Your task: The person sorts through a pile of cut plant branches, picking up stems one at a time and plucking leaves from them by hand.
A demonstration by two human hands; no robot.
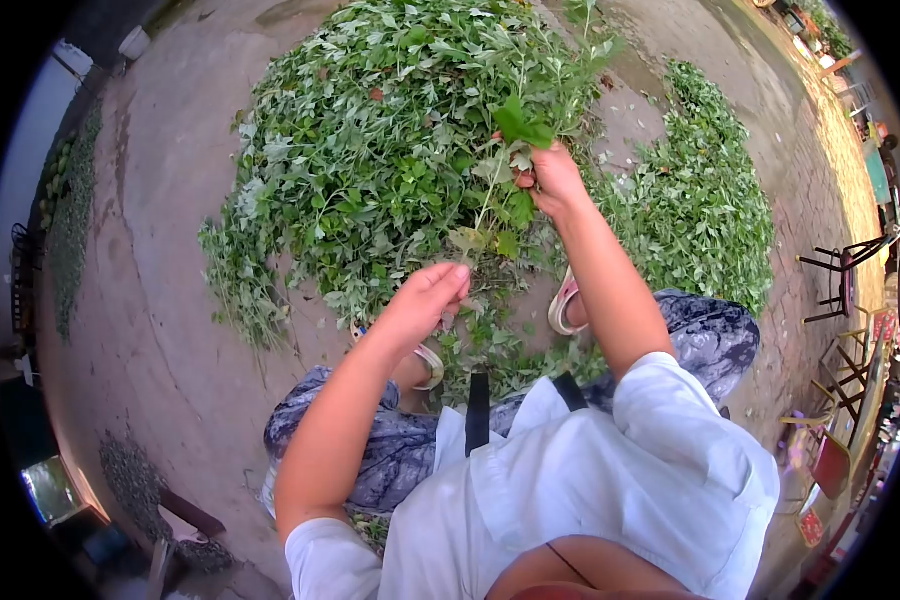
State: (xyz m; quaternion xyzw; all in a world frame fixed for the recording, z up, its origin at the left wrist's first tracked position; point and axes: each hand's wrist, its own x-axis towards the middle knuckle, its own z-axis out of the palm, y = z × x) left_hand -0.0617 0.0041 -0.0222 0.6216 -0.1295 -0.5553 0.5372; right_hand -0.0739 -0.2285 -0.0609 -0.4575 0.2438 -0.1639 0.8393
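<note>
My right hand (pixel 548 178) is closed around a bunch of leafy green stems (pixel 530 125), held up over the near right side of a large heap of cut greens (pixel 370 150). One pale stem hangs from this bunch down toward my other hand, with a yellowish leaf (pixel 467 239) near its lower end. My left hand (pixel 430 303) is closer to my body, thumb and fingers pinched together just below that leaf. Whether the stem's tip is between these fingers is too small to tell.
A second pile of greens (pixel 705 190) lies to the right. Loose leaves (pixel 490 345) are scattered between my sandalled feet, one sandal (pixel 567 303) showing at the heap's edge. Folding chairs (pixel 842 270) stand far right. A white bucket (pixel 135 42) is at the far left on the concrete.
</note>
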